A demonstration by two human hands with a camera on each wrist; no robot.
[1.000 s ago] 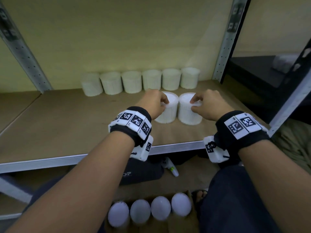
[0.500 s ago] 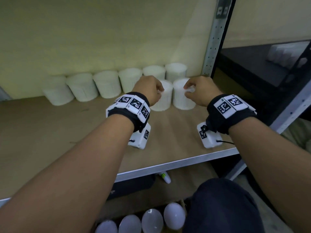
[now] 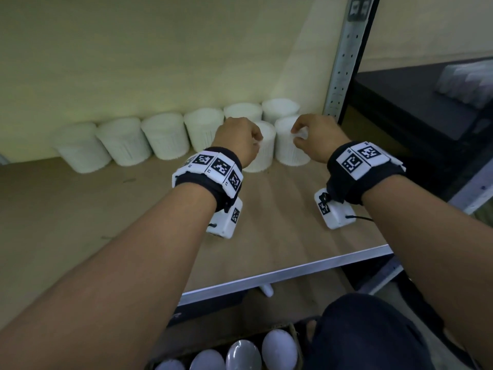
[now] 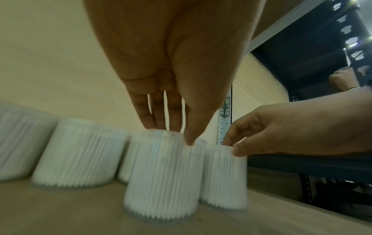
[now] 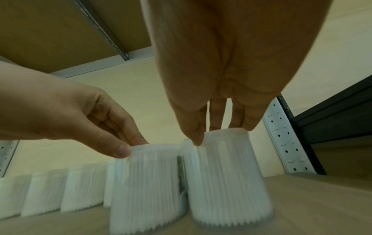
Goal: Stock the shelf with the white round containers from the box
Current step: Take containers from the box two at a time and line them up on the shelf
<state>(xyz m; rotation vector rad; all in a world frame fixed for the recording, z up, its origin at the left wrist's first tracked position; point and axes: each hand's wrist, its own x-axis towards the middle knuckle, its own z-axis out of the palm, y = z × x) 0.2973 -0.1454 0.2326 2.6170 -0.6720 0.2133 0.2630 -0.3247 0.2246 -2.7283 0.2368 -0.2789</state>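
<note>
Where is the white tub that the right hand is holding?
In the head view, the right hand grips its container on the shelf, just in front of the back row's right end, beside the metal post.

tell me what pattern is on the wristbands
Black-and-white square tag markers on black wristbands, clearest in the head view.

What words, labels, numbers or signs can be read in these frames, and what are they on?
No readable text.
Left wristband and right wristband: square black-and-white coded markers plus tiny characters too small to read.
Shelf upright: dark sticker, blurred.
Dark object under the shelf: pale lettering, cut off and illegible.
White containers: no label visible.
</note>
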